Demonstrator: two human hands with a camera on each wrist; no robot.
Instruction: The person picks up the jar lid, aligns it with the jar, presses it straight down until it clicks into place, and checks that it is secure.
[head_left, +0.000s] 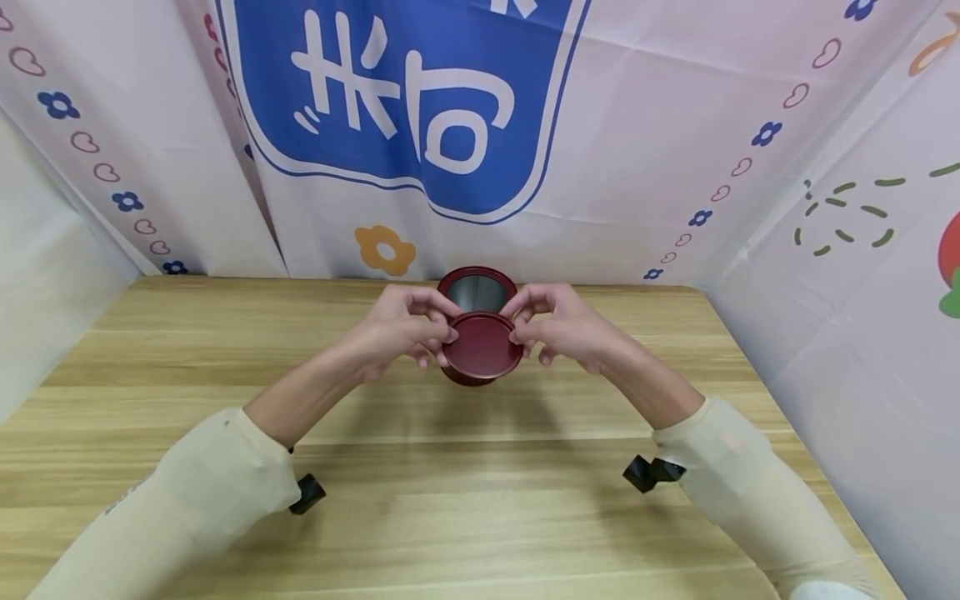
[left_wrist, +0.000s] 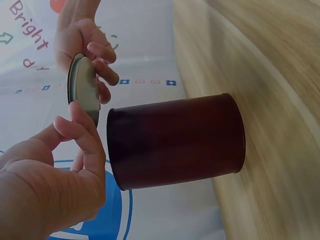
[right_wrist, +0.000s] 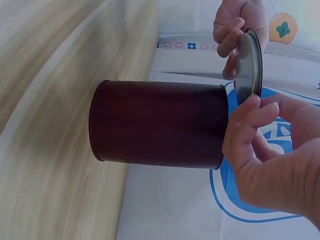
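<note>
A dark red cylindrical tin (left_wrist: 177, 142) stands upright on the wooden table, its top uncovered and its silvery inside (head_left: 477, 293) showing in the head view. Above its near side is the round lid (head_left: 483, 344), dark red on top with a metallic underside (right_wrist: 245, 67), apart from the rim in the wrist views. My left hand (head_left: 408, 329) pinches the lid's left edge between thumb and fingers. On the opposite edge, my right hand (head_left: 558, 325) pinches it the same way. Part of the tin's body is hidden behind the lid in the head view.
The wooden table (head_left: 465, 500) reaches back to a white printed cloth (head_left: 637, 167) with a blue sign, just behind the tin. Another printed cloth (head_left: 847, 292) borders the right side. Black wrist mounts (head_left: 306, 494) stick out below both sleeves.
</note>
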